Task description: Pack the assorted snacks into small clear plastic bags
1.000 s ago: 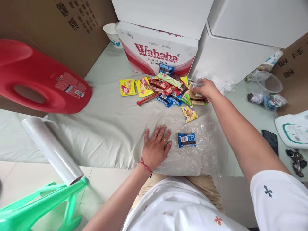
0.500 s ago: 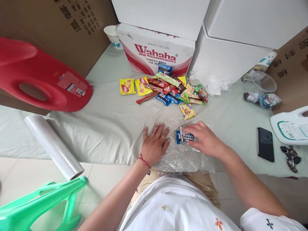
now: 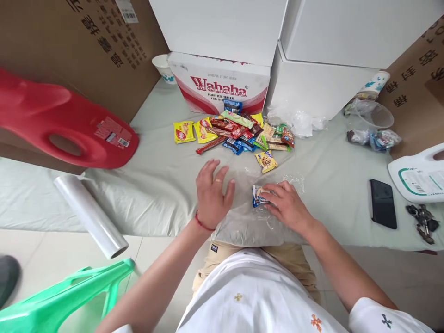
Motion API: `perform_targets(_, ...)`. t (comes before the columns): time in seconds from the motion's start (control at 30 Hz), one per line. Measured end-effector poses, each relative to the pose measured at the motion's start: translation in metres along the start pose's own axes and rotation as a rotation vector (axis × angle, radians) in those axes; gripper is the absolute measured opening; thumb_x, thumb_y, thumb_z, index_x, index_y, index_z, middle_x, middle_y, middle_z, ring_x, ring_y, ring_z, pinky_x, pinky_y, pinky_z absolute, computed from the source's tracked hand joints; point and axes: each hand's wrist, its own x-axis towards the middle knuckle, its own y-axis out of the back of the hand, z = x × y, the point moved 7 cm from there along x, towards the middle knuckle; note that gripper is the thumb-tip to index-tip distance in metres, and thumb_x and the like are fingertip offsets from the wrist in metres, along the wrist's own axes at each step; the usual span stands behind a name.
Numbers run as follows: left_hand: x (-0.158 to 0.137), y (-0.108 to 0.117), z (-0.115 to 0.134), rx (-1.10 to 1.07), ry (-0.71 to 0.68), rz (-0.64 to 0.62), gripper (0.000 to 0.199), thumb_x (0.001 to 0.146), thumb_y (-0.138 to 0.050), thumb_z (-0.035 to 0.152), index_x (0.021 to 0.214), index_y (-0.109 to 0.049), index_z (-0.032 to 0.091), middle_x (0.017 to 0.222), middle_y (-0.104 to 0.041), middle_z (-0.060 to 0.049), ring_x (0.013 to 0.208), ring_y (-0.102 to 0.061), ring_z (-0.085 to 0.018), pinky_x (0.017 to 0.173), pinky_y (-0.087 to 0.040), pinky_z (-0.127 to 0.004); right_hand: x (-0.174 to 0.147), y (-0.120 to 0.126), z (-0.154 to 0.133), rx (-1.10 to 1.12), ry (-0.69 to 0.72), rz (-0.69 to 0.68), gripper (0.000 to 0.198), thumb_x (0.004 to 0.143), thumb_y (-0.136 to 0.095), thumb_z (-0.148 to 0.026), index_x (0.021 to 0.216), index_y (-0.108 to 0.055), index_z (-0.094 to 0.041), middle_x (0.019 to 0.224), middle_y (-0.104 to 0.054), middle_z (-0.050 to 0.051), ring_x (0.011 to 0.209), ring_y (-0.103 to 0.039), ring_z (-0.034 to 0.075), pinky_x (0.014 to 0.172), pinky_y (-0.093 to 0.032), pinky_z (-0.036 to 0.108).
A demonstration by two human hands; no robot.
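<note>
My right hand [image 3: 289, 203] has its fingers closed over small snack packets [image 3: 259, 196], a white-and-blue one with a blue one showing under it. They rest on a sheet of clear plastic film [image 3: 246, 226] spread at the table's front edge. My left hand [image 3: 213, 192] is raised to the left of the film, fingers apart and holding nothing. Just beyond the packets lies a yellow cookie packet [image 3: 266, 161]. Farther back is a pile of wrapped snacks [image 3: 236, 129] in red, blue, yellow and green.
A Wahaha carton [image 3: 222, 85] and white boxes stand behind the snacks. On the left are a red jug [image 3: 114, 138], a roll of film [image 3: 90, 215] and a green stool [image 3: 69, 296]. A phone [image 3: 382, 203], keys [image 3: 423, 223] and a white jug [image 3: 421, 175] lie on the right.
My left hand has lifted off the film and moved up and left, fingers now slightly curled. My right hand stays at the packets, which have shifted slightly. The camera view has tilted a little.
</note>
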Motion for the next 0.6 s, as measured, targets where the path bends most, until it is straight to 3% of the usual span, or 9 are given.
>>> perform_targets(0.07,0.027,-0.007,0.022,0.025,-0.042,-0.031,0.053,0.096,-0.061,0.047,0.139,-0.055,0.018,0.149,-0.050,-0.021,0.150,-0.037,-0.035,0.123,-0.027,-0.058,-0.002,-0.003,-0.001,-0.015,-0.010,0.031,0.032,0.097,-0.064,-0.021,0.128,-0.071,-0.026,0.138,-0.066,0.007,0.107,-0.052,0.028,0.088,-0.045,0.044)
perform_targets(0.17,0.064,-0.032,0.052,0.043,-0.063,-0.226,0.062,0.094,-0.061,0.052,0.146,-0.049,0.018,0.153,-0.050,-0.019,0.152,-0.034,-0.035,0.125,-0.018,-0.059,-0.004,-0.006,-0.002,-0.021,-0.017,0.064,0.032,0.097,-0.063,-0.020,0.127,-0.072,-0.026,0.140,-0.066,0.006,0.105,-0.052,0.027,0.087,-0.044,0.044)
perform_targets(0.27,0.087,-0.063,0.063,0.028,0.061,-0.466,0.061,0.097,-0.054,0.053,0.145,-0.050,0.015,0.144,-0.057,-0.020,0.142,-0.048,-0.034,0.118,-0.034,-0.053,-0.006,-0.009,-0.003,-0.014,-0.020,0.088,0.037,0.098,-0.060,-0.017,0.132,-0.070,-0.028,0.141,-0.066,0.005,0.104,-0.052,0.027,0.089,-0.044,0.045)
perform_targets(0.33,0.092,-0.085,0.067,0.022,0.123,-0.647,0.063,0.097,-0.050,0.059,0.140,-0.054,0.013,0.136,-0.062,-0.021,0.132,-0.057,-0.035,0.110,-0.044,-0.049,-0.006,-0.010,-0.005,-0.005,-0.022,0.090,0.040,0.098,-0.057,-0.015,0.135,-0.068,-0.030,0.141,-0.066,0.005,0.103,-0.052,0.026,0.089,-0.044,0.044)
perform_targets(0.43,0.090,-0.113,0.072,0.062,0.111,-0.857,0.068,0.092,-0.052,0.066,0.134,-0.058,0.013,0.135,-0.062,-0.022,0.128,-0.059,-0.039,0.103,-0.049,-0.050,-0.006,-0.012,-0.006,-0.010,-0.032,0.083,0.041,0.100,-0.054,-0.015,0.135,-0.068,-0.029,0.140,-0.065,0.006,0.103,-0.053,0.027,0.089,-0.044,0.045)
perform_targets(0.6,0.073,-0.137,0.055,0.061,0.174,-1.021,0.066,0.075,-0.074,0.047,0.127,-0.061,0.009,0.138,-0.059,-0.027,0.119,-0.066,-0.040,0.096,-0.053,-0.044,-0.006,-0.014,-0.006,-0.009,-0.056,0.055,0.041,0.100,-0.052,-0.017,0.136,-0.068,-0.029,0.140,-0.065,0.008,0.105,-0.053,0.030,0.086,-0.046,0.048)
